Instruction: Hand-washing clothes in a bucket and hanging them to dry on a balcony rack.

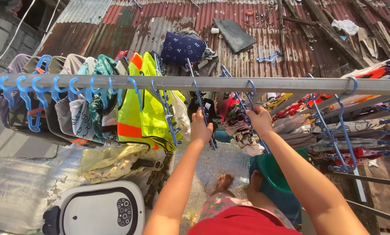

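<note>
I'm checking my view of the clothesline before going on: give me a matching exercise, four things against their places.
Things:
1. left hand
2. right hand
3. navy star pillow
4. green basin

Places:
a. on the rusty corrugated roof beyond the rail
b. low down, under the right forearm
c. gripping a blue hanger just right of the yellow vests
d. on a blue hanger hooked over the grey rail, among patterned clothes

Pairs: 1-c, 2-d, 3-a, 4-b
</note>
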